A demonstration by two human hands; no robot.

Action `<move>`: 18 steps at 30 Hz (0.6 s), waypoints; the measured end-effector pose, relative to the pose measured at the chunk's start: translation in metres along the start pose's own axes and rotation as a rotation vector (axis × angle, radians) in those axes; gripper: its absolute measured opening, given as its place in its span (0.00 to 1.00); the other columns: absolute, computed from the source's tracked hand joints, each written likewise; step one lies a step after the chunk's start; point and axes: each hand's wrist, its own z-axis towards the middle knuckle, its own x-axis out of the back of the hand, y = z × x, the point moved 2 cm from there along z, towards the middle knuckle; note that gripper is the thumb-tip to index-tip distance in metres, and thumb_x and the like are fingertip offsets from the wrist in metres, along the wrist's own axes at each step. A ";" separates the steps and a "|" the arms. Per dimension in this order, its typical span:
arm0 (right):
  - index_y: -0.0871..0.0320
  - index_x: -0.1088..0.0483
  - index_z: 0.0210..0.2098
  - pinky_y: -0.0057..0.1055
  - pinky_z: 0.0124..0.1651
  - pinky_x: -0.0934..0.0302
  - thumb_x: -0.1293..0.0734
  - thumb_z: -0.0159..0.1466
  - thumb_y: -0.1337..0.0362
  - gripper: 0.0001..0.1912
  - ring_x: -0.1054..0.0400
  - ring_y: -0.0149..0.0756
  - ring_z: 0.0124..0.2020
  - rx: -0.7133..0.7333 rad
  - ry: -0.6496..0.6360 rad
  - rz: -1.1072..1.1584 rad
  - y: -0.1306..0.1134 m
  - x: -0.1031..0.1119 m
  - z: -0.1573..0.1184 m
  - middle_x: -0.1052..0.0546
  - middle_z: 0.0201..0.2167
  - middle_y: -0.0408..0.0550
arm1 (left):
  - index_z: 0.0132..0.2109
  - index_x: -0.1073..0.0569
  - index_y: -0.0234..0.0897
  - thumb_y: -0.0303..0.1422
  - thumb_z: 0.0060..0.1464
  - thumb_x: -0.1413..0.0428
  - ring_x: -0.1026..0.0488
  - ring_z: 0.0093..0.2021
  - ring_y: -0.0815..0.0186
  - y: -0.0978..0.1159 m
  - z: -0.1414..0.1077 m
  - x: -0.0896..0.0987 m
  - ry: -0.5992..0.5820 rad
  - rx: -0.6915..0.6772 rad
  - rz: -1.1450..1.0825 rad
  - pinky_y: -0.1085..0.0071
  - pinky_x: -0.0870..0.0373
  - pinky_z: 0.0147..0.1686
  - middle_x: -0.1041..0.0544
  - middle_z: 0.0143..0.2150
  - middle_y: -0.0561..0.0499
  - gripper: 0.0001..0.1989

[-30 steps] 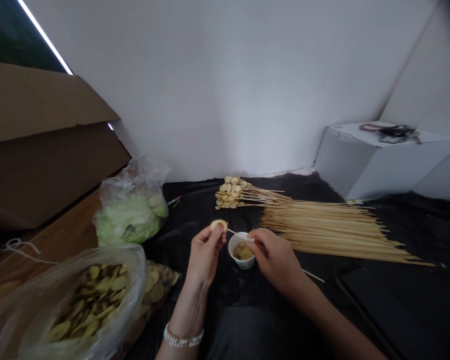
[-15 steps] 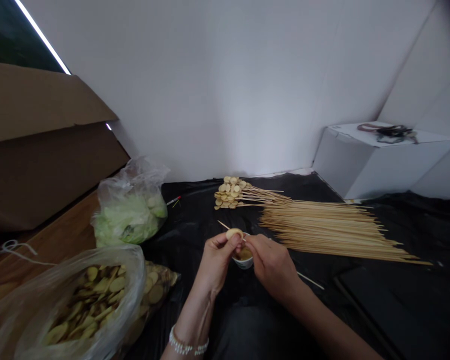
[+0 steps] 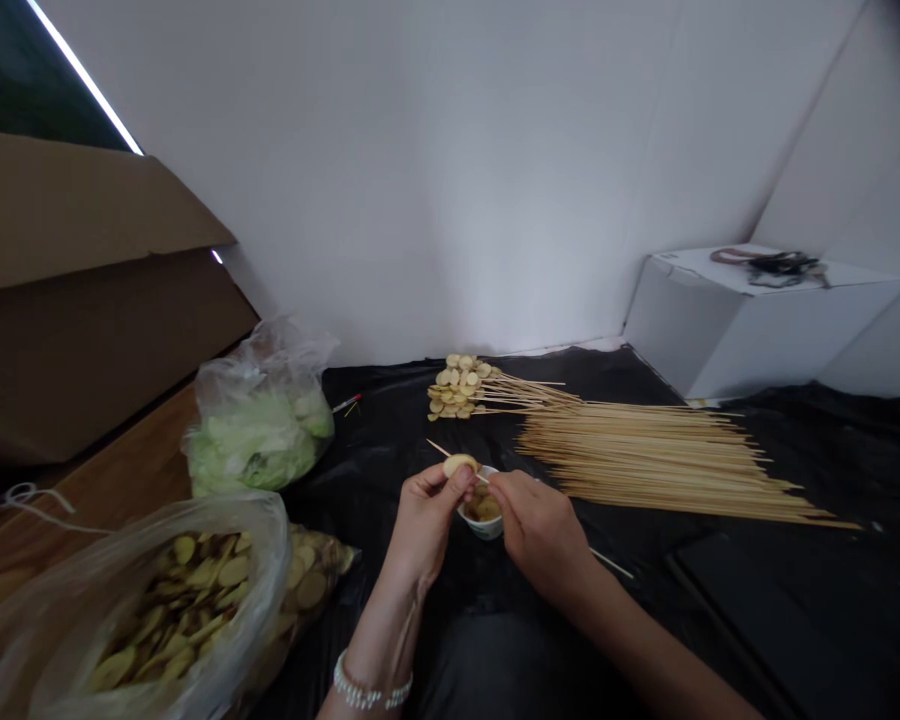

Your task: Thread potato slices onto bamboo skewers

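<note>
Head view, clock directions read from the cup [image 3: 486, 532], which stands upright on a black sheet [image 3: 472, 630] with pale pieces inside. Left hand [image 3: 424, 518]: thumb and fingers pinching a round slice [image 3: 459, 464] at 11 o'clock, just above the level of the rim. A bracelet [image 3: 371, 696] is worn on that wrist. Right hand [image 3: 538, 522]: fingertips closed round a skewer [image 3: 436, 447], whose point projects past the slice toward 10 o'clock. The shaft emerges on the slice's other side, runs into the right hand and shows again beyond it, at 4 o'clock.

Loaded sticks [image 3: 459, 385] lie heaped at 12 o'clock, slices at their left ends. Bare sticks [image 3: 667, 462] lie side by side, between 2 and 3 o'clock. An open bag [image 3: 270, 575] of slices sits between 8 and 9 o'clock; more slices show through clear plastic at its right (same bag or another, cannot be told). Leaves [image 3: 262, 445] in clear plastic stand between 9 and 10 o'clock. A red-tipped pen [image 3: 346, 402] lies at 10 o'clock, a carton [image 3: 82, 350] farther out that way. At 2 o'clock, a white box [image 3: 690, 325] carries a dark tangled item [image 3: 786, 264].
</note>
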 end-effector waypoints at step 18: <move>0.58 0.32 0.32 0.27 0.37 0.42 0.47 0.68 0.68 0.15 0.33 0.33 0.31 -0.019 -0.033 0.035 0.001 -0.003 0.000 0.26 0.28 0.48 | 0.34 0.20 0.32 0.36 0.45 0.37 0.29 0.29 0.68 -0.005 -0.001 0.000 -0.096 -0.024 0.106 0.72 0.33 0.33 0.22 0.29 0.48 0.11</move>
